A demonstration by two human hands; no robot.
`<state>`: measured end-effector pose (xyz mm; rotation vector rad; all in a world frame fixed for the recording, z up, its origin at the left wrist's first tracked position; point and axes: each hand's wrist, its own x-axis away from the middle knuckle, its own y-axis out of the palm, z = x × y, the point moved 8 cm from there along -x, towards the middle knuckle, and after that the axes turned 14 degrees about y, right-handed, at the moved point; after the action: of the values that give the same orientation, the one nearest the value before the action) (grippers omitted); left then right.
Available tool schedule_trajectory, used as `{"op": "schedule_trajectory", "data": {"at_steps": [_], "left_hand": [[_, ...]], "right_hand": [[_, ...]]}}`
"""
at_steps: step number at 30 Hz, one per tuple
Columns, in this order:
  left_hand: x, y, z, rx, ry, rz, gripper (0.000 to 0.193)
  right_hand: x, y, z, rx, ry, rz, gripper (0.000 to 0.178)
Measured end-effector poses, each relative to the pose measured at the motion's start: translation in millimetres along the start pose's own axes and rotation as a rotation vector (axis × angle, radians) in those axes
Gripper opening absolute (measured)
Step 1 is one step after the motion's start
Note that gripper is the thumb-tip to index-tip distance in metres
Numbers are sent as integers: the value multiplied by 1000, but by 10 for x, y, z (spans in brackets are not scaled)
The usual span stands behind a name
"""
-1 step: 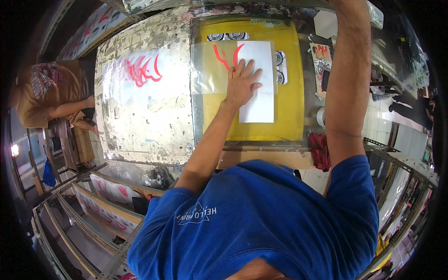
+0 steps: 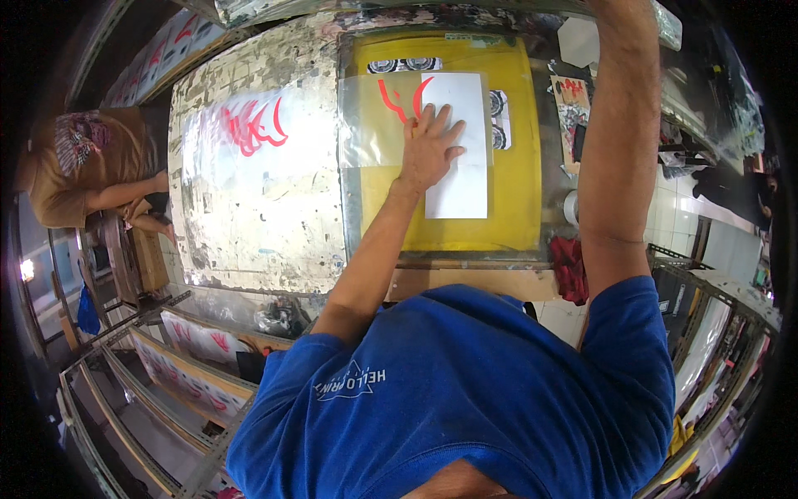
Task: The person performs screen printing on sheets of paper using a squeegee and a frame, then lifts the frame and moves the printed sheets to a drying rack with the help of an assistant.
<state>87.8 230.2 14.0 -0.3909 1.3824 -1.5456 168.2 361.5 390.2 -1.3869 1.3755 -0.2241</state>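
Nothing has moved since the earlier picture; the left hand [image 2: 430, 150] still lies flat, fingers spread wide, holding nothing. It presses on a white paper sheet [image 2: 456, 145] and a clear film with red marks [image 2: 378, 116], both lying on the yellow screen [image 2: 511, 166]. Farther up, the right arm [image 2: 619, 141] reaches past the top edge, so I cannot tell how that hand is.

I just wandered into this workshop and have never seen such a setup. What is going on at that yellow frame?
A person in a blue shirt presses the left hand flat on a white paper sheet and a clear film with red brush-like marks, both lying on a yellow screen in a metal frame. The right arm reaches up past the frame; its hand is out of view. Another person sits at the left.
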Motion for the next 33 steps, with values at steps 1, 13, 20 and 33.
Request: {"op": "schedule_trajectory", "data": {"at_steps": [1, 13, 20, 33], "left_hand": [[10, 5, -28, -2, -9, 6, 50], [4, 76, -80, 79, -49, -56, 55], [-14, 61, -55, 45, -37, -3, 56], [-109, -670, -51, 14, -95, 334, 70]], "right_hand": [[18, 4, -5, 7, -19, 19, 40], [39, -11, -69, -41, -27, -35, 39], [71, -28, -61, -3, 5, -11, 40], [203, 45, -17, -8, 125, -90, 40]]}}
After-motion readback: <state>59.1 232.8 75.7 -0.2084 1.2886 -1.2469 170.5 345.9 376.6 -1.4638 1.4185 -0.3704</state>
